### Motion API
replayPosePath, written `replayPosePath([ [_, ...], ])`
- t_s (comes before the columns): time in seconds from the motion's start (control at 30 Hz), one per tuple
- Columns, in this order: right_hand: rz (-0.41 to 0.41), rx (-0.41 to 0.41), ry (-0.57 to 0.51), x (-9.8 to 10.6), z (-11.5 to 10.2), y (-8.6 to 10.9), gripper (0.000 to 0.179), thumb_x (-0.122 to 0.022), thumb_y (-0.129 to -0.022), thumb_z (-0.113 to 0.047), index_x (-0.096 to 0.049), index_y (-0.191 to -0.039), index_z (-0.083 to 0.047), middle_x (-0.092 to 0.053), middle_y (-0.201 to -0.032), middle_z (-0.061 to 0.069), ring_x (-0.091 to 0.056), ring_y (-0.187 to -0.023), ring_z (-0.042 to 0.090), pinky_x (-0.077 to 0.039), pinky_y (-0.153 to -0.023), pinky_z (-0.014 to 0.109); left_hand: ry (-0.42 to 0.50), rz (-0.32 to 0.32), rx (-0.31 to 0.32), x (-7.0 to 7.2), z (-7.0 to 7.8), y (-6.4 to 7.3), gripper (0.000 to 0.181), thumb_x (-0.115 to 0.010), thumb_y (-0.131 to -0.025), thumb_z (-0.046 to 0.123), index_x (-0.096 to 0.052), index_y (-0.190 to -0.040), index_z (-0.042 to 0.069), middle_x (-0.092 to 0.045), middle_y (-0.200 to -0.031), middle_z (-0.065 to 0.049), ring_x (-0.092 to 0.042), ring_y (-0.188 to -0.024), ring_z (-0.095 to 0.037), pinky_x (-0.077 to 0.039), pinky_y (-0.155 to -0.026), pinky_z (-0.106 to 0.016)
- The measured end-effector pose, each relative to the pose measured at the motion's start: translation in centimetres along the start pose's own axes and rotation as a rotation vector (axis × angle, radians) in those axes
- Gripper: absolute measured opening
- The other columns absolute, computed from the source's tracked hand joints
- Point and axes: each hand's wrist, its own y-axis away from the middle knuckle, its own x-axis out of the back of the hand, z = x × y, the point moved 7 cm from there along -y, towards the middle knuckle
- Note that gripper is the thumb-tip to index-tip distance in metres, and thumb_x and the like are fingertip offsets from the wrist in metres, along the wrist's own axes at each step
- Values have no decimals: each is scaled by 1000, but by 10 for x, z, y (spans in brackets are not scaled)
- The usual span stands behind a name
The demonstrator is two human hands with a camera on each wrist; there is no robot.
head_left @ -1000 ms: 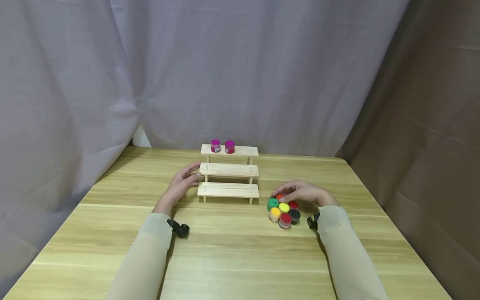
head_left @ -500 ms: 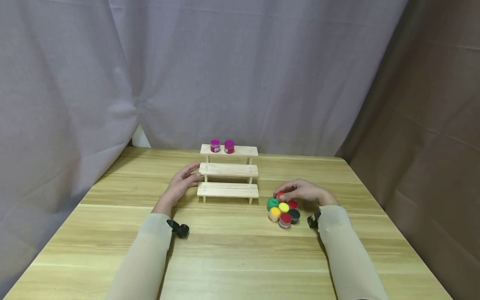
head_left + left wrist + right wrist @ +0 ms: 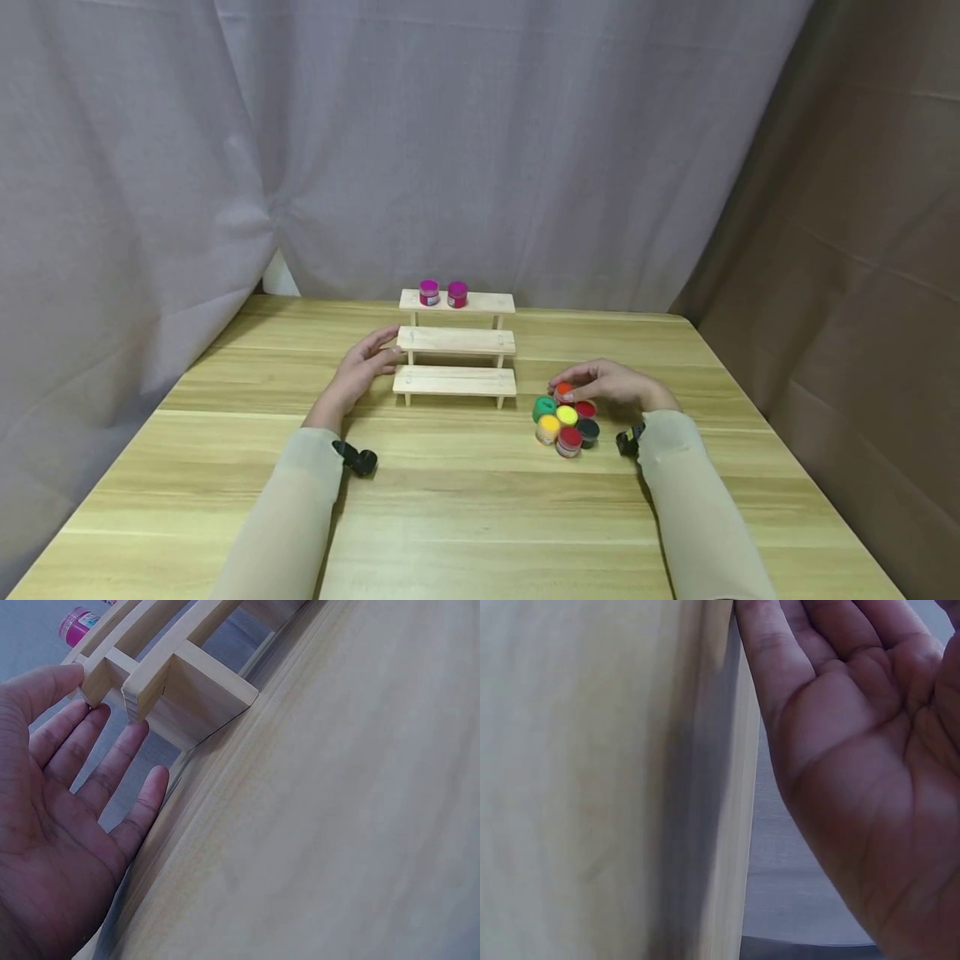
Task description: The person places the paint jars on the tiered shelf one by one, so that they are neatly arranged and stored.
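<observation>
My left hand [image 3: 358, 372] is at the left side of a three-step wooden stand [image 3: 454, 381]. In the left wrist view its fingers [image 3: 97, 787] are fairly straight and spread, with fingertips and thumb touching the ends of the steps. Two paint pots with magenta lids, one left [image 3: 429, 292] and one right [image 3: 457, 294], sit on the top step. My right hand [image 3: 611, 385] pinches an orange-red paint pot [image 3: 565, 392] between thumb and fingers at the back of a cluster of pots. In the right wrist view only the palm [image 3: 847, 772] and parts of the fingers show; the pot is hidden.
Clustered by the right hand are green [image 3: 543, 408], yellow [image 3: 566, 416], orange-yellow [image 3: 548, 429], black [image 3: 588, 432] and two red pots, one in front [image 3: 568, 442] and one behind [image 3: 586, 409]. Grey cloth [image 3: 480, 150] hangs behind the wooden table [image 3: 465, 517].
The orange-red pot, in the right hand's fingers, has shifted slightly right and away from the green pot. The left hand has kept its place at the stand.
</observation>
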Motion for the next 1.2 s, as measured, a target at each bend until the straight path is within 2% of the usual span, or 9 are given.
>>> replayPosePath([
  [0.3,-8,-3,0,0,3,0,44,-73,-94,-18,-63,-135,-5,-64,-134,12,-62,-120,21,-52,-98,28,6,-8,4,-1,0,1,58,-62,-102,24,-40,-154,11,-35,-160,-11,-46,-135,-37,-45,-108,-55],
  [0.77,6,-3,16,0,1,2,43,-72,-95,-20,-63,-135,-6,-65,-133,11,-63,-117,23,-52,-98,29,-19,20,2,2,-2,0,55,-66,-99,27,-48,-149,16,-43,-155,-7,-54,-129,-29,-51,-103,-44],
  [1.03,-23,37,4,-1,0,1,47,-70,-96,-16,-58,-138,0,-61,-136,19,-63,-116,23,-52,-97,29,-25,19,3,1,-2,1,56,-66,-99,29,-48,-150,15,-43,-156,-7,-54,-129,-29,-51,-103,-44],
  [1.2,7,10,29,2,1,1,44,-71,-95,-18,-61,-136,-4,-64,-133,14,-64,-115,22,-52,-97,29,-21,21,2,1,-1,1,56,-66,-99,28,-47,-150,16,-42,-156,-7,-53,-130,-30,-51,-103,-43],
])
